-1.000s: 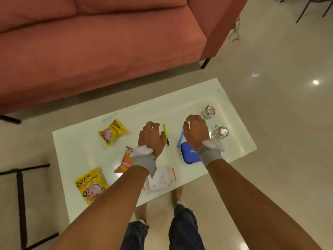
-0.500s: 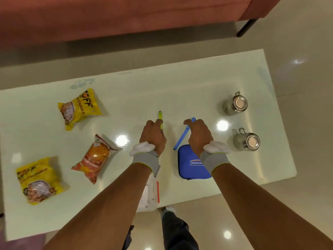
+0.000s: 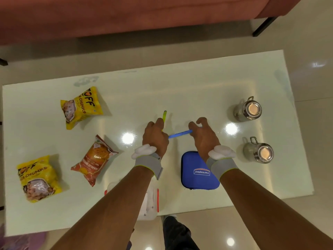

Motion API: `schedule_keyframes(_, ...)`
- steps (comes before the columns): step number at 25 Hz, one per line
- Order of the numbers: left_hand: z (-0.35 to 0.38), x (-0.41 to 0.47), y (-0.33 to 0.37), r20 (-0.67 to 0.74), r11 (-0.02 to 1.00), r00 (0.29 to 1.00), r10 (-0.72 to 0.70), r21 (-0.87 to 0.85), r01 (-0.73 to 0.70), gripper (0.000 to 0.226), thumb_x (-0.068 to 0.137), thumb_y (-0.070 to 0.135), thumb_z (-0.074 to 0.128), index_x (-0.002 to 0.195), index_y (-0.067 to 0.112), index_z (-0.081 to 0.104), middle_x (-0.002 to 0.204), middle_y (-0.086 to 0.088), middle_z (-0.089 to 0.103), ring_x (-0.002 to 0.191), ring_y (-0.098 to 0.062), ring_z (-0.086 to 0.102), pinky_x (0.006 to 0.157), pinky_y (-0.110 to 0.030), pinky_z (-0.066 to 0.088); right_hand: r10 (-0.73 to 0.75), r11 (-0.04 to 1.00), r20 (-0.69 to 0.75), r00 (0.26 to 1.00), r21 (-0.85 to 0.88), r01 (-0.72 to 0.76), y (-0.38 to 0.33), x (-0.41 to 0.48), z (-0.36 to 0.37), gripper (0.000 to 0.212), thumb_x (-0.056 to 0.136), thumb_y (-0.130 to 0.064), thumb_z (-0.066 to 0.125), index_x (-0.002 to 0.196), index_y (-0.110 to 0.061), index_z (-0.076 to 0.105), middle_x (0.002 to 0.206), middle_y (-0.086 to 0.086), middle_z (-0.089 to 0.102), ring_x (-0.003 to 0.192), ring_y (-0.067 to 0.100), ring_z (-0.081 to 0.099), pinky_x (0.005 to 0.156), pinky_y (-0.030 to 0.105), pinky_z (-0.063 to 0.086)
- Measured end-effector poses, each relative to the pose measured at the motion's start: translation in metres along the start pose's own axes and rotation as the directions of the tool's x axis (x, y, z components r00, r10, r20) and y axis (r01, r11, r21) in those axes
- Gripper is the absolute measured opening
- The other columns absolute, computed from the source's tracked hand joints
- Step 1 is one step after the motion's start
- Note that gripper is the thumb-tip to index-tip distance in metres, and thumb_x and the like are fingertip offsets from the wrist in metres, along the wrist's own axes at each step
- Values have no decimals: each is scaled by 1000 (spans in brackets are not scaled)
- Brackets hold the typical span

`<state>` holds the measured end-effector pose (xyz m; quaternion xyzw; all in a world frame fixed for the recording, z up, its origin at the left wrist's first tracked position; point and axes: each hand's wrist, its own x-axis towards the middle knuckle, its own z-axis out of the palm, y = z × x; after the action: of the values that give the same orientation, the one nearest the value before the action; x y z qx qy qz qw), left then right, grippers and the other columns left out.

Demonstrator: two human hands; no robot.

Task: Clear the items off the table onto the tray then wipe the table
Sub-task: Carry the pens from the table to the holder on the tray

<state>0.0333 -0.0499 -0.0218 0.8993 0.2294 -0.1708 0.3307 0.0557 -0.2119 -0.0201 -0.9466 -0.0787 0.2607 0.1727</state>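
My left hand (image 3: 155, 138) is closed around a yellow-green pen (image 3: 164, 115), whose tip sticks out past the fingers. Beside it, my right hand (image 3: 203, 137) pinches the right end of a blue pen (image 3: 180, 133), which points left towards my left hand. Both hands are over the middle of the white glossy table (image 3: 180, 83). A blue zip case (image 3: 195, 173) lies under my right wrist. Two yellow snack packs (image 3: 81, 107) (image 3: 38, 178) and an orange pack (image 3: 94, 160) lie on the left. No tray is in view.
Two small steel lidded cans (image 3: 249, 110) (image 3: 261, 153) stand near the table's right end. A white box with a red edge (image 3: 152, 201) sits at the near edge, partly under my left forearm. A red sofa (image 3: 126, 15) runs along the far side.
The camera has tilted down and come closer to the table. Both hands have closed on the pens; the blue pen has swung from slanted to nearly level.
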Motion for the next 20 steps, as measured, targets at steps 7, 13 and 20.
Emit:
schedule_keyframes(7,-78,-64,5,-182,988,978,-104,-133,81,19,79,8,62,96,0,62,80,-10,51,74,-22,45,62,-24,23,160,915,-108,981,389,-106,-68,-56,-40,16,96,-9,50,110,-2,52,90,15,62,75,32,58,64,36,48)
schedule_keyframes(13,-159,-136,-8,-246,922,955,-167,-382,63,25,72,26,56,64,2,58,67,-15,59,67,-30,53,61,-33,39,88,843,-200,976,536,33,-188,-125,-68,20,97,-17,51,115,-7,53,91,10,66,73,27,61,70,30,47)
schedule_keyframes(20,-301,-222,-71,-453,845,877,-164,-523,-113,17,74,21,61,81,7,67,58,-8,56,56,-24,50,58,-23,32,-48,852,-320,946,481,206,-330,-209,-99,23,98,-23,53,95,-1,59,92,11,70,77,31,65,73,31,48)
